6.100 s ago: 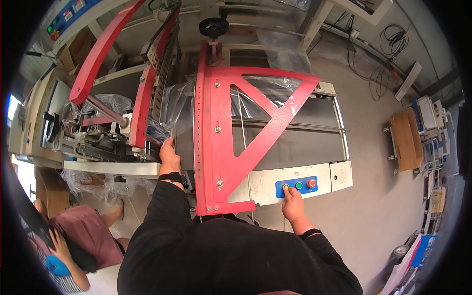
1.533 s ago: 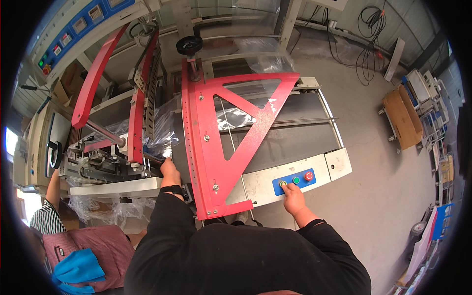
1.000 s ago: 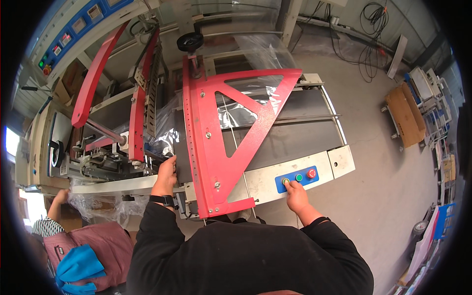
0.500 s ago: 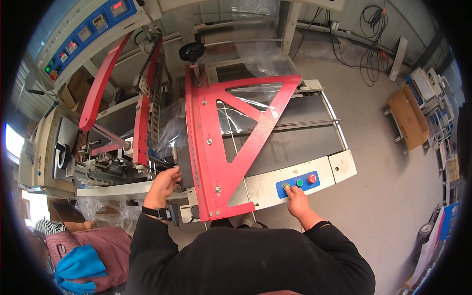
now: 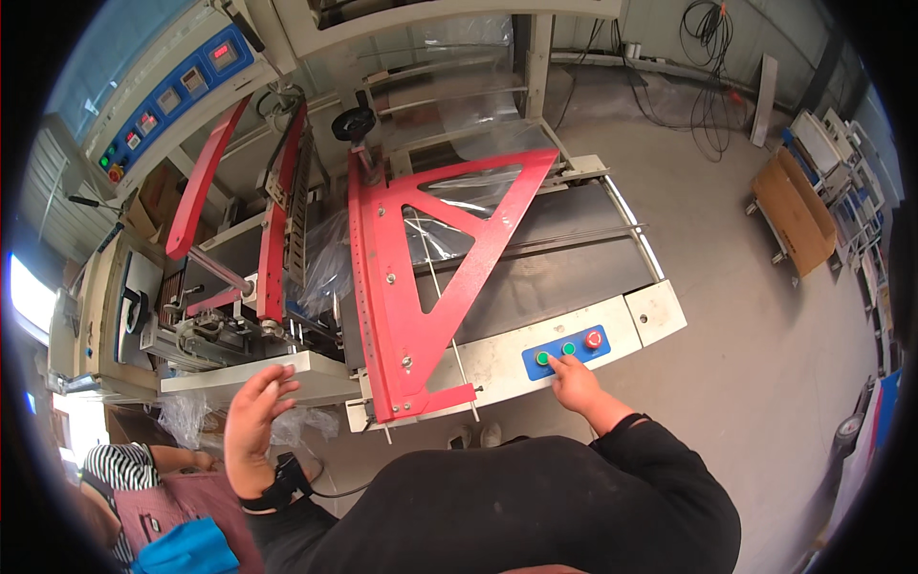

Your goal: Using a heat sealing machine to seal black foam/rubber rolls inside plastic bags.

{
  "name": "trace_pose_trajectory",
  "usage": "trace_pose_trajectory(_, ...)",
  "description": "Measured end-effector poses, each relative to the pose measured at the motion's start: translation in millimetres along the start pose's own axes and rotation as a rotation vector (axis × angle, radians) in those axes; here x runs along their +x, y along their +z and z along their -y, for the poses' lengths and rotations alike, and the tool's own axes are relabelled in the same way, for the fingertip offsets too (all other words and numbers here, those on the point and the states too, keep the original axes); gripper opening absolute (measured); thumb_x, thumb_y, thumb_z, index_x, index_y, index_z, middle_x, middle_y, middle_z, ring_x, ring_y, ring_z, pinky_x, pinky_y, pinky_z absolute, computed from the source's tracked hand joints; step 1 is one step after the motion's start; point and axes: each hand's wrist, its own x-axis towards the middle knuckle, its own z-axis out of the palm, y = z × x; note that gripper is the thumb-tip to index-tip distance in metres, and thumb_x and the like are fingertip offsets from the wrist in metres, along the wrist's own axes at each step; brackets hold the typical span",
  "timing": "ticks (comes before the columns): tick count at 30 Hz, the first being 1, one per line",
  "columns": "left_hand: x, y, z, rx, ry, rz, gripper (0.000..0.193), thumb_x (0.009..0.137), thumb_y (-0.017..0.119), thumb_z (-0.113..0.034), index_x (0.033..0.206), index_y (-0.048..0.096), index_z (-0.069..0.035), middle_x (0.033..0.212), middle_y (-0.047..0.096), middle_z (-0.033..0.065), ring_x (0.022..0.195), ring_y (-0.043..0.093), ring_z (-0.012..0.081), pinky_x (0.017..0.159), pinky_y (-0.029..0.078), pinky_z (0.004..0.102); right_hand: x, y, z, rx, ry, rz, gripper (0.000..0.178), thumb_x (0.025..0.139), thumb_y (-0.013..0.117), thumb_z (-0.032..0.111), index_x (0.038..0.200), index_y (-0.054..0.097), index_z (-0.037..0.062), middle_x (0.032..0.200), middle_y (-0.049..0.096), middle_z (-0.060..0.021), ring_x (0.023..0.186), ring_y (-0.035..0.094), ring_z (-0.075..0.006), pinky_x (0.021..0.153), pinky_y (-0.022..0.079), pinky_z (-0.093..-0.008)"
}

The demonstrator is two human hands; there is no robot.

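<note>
Black sleeves point(image 5: 660, 469) reach forward in the head view: the left hand point(image 5: 260, 407) is raised, half-curled and empty, near a cream rail point(image 5: 215, 383); the right hand's point(image 5: 579, 387) bent fingers grip nothing, one at the left green button point(image 5: 543, 359) on the blue control panel point(image 5: 585, 353). Between them juts a red triangular frame point(image 5: 406, 349), with open grey floor point(image 5: 727, 383) rightward.

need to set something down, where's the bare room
The dark grey bed is bare between the red triangular bracket, thin metal rod and cream front rail; so is the floor between bed and cardboard box. Crowded: left of the bracket (plastic film, red arms), and the button panel at the right hand.
</note>
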Motion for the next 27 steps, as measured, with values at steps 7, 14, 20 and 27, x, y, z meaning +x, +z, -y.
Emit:
trace_pose_trajectory(7, -75, 109, -37, 0.015, 0.322, 0.0, 0.043, 0.087, 0.057, -0.02, 0.122, 0.047, 0.003, 0.12, 0.054, 0.0173, 0.105, 0.056, 0.0245, 0.085, 0.047, 0.0326, -50, -85, -79, 0.116, 0.188, -0.177, 0.034, 0.074, 0.064, 0.012, 0.107, 0.061, 0.0049, 0.102, 0.058, -0.0138, 0.09, 0.059, -0.0301, 0.076, 0.05, -0.0377)
trace_pose_trajectory(14, -87, 337, -15, 0.096, 0.301, 0.336, 0.043, 0.085, 0.056, -0.017, 0.121, 0.049, 0.005, 0.117, 0.057, 0.0123, 0.108, 0.055, 0.0217, 0.09, 0.042, 0.0314, -90, -201, -248, 0.088, 0.223, -0.227, 0.029, 0.074, 0.066, 0.011, 0.101, 0.063, 0.0029, 0.091, 0.06, -0.0118, 0.073, 0.061, -0.024, 0.069, 0.05, -0.0332)
trace_pose_trajectory(20, -16, 507, 66, 0.661, 0.082, 0.565, 0.05, 0.087, 0.058, -0.033, 0.123, 0.049, 0.0, 0.121, 0.054, 0.013, 0.108, 0.054, 0.0223, 0.089, 0.044, 0.0309, -120, -264, -388, 0.057, 0.302, -0.062, 0.028, 0.075, 0.066, 0.016, 0.1, 0.065, 0.0035, 0.091, 0.062, -0.0128, 0.079, 0.061, -0.0238, 0.073, 0.05, -0.0336)
trace_pose_trajectory(27, -48, 474, 144, 0.588, -0.671, -0.007, 0.047, 0.085, 0.055, -0.042, 0.114, 0.057, -0.005, 0.096, 0.059, 0.0082, 0.081, 0.057, 0.0185, 0.063, 0.054, 0.0353, -8, -304, -479, 0.008, 0.21, 0.099, 0.031, 0.076, 0.064, 0.021, 0.102, 0.065, 0.0041, 0.094, 0.062, -0.0144, 0.084, 0.062, -0.0263, 0.076, 0.05, -0.0346)
